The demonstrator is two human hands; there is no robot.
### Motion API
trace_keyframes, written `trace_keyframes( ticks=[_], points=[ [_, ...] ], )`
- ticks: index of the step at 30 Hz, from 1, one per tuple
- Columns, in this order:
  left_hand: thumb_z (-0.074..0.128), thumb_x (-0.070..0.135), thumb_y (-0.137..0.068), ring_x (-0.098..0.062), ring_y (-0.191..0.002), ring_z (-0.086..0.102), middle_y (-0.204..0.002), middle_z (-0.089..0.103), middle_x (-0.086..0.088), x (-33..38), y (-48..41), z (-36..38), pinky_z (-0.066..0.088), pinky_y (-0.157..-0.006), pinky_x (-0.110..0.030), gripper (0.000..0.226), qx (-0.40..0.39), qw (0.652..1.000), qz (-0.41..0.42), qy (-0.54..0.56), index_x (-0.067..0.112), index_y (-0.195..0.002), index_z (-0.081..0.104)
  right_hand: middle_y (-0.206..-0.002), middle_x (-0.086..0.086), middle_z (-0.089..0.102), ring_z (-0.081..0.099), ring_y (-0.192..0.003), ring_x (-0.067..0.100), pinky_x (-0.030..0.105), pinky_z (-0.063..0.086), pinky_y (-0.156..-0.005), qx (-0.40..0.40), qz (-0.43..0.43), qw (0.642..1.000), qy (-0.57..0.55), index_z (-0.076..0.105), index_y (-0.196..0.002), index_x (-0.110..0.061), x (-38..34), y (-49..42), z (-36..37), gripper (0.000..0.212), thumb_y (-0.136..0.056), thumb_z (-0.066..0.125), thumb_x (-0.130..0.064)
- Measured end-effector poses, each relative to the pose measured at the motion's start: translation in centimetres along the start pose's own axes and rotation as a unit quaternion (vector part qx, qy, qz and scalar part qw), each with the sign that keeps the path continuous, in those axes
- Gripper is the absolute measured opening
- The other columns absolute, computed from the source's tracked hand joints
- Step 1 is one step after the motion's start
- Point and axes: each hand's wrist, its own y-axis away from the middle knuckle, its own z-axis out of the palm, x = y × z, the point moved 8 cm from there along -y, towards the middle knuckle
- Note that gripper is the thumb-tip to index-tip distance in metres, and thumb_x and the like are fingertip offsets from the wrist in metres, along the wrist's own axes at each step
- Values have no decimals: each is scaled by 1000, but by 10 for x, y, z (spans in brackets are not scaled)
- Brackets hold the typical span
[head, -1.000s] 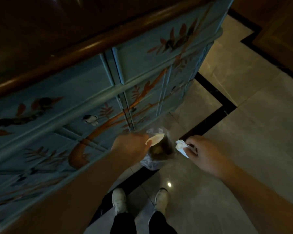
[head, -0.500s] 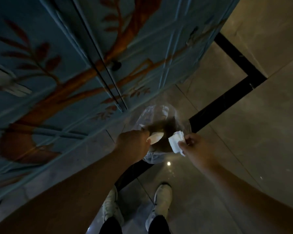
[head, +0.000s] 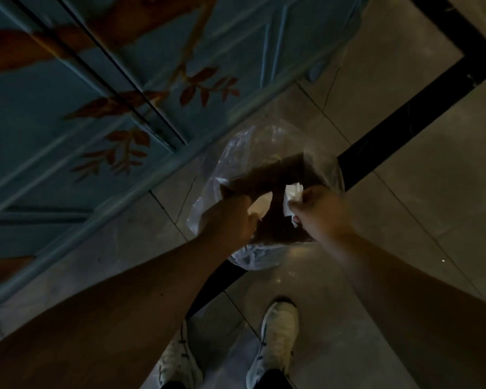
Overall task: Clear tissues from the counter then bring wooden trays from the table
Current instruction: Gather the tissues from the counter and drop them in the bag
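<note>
1. The left hand (head: 230,217) was closed around a pale, crumpled tissue (head: 260,206), which stuck out from the thumb side of the fist.
2. The right hand (head: 320,211) pinched a second white tissue (head: 291,199) between its fingertips, the paper hanging down from the pinch.
3. Both hands were held over the open mouth of a small bin (head: 278,175), the two tissues near each other but apart, above its dark inside.
4. The bin was lined with a clear plastic bag (head: 236,153) that spilled out over its rim and bunched on the floor around it.
5. The bin stood on the tiled floor (head: 404,192), just beside the foot of a blue painted cabinet (head: 68,122), and it sat over a black band (head: 404,108) inlaid in the tiles.
6. The cabinet front carried orange-brown branches and leaves, and a dark seam ran between its two doors.
7. Both forearms were bare and reached in from the lower corners of the view.
8. Two light-coloured shoes (head: 278,341) stood on the floor below the bin, toes pointed toward it, one on each side of a tile joint.
9. The room was dim, so what lay inside the bin could not be made out.
10. A small bright glint showed on the floor to the right of the right forearm.
</note>
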Motion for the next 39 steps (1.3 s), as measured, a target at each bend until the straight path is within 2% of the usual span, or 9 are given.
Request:
trace_keyframes(
  ticks=[3,5,7,12,18,23,31,36,39],
  points=[
    [48,39,-93,-29,-85,63,-89,65,-8,4,-12,4,50,-76,-41,25,-3,999,22,-47,15,-94,54,-61,-5,65,63,-57,1,17,42,-48,0,-1,1000,13,60,-85,-20,4,-6,3,9,-84,68,-24],
    [47,42,-92,-30,-85,63,-91,67,-11,8,-13,4,52,-78,-45,29,-1,998,32,-54,14,-96,55,-64,-1,64,62,-63,10,23,44,-54,5,-6,1000,2,57,-78,-22,5,-4,1,14,-82,70,-23],
    [49,45,-91,-30,-83,63,-89,67,-9,13,-12,2,53,-77,-46,31,-1,998,38,-53,15,-97,58,-60,-6,57,54,-59,5,22,38,-52,0,-24,1000,17,52,-72,-26,5,0,-1,22,-83,70,-26],
    [50,48,-88,-24,-71,63,-81,67,-2,30,-1,-16,55,-70,-43,28,13,997,52,-46,22,-93,60,-77,-8,56,53,-71,7,19,37,-58,-25,-68,992,100,58,-97,-18,-4,11,-10,20,-83,70,-26],
    [46,40,-92,-27,-99,60,-114,62,-5,74,38,-76,47,-75,-38,34,23,987,100,-121,20,-118,54,-114,4,59,61,-98,23,40,55,-75,-19,-182,957,227,54,-119,-22,-54,53,-45,46,-80,67,-42],
    [45,40,-91,-27,-105,54,-118,58,-7,123,93,-151,48,-77,-41,38,54,969,168,-175,18,-121,51,-126,6,55,56,-109,26,39,52,-82,32,-240,926,291,45,-130,-22,-115,114,-115,60,-80,59,-52],
    [45,40,-92,-31,-110,55,-124,59,-14,208,217,-264,50,-84,-44,49,97,920,296,-238,10,-129,48,-133,15,51,54,-113,36,45,51,-85,60,-230,937,256,29,-138,-29,-177,241,-193,73,-78,68,-47],
    [45,41,-86,-30,-92,63,-107,65,-12,246,290,-306,54,-71,-41,45,65,887,357,-286,11,-118,57,-132,16,51,57,-108,37,48,54,-81,97,-191,945,248,36,-137,-21,-198,328,-215,70,-79,52,-57],
    [37,46,-83,-29,-88,63,-100,66,-9,265,330,-323,54,-66,-39,49,60,860,392,-321,13,-112,59,-136,17,49,55,-111,38,46,51,-85,132,-157,947,249,39,-140,-16,-212,381,-228,73,-81,56,-54]
  ],
)
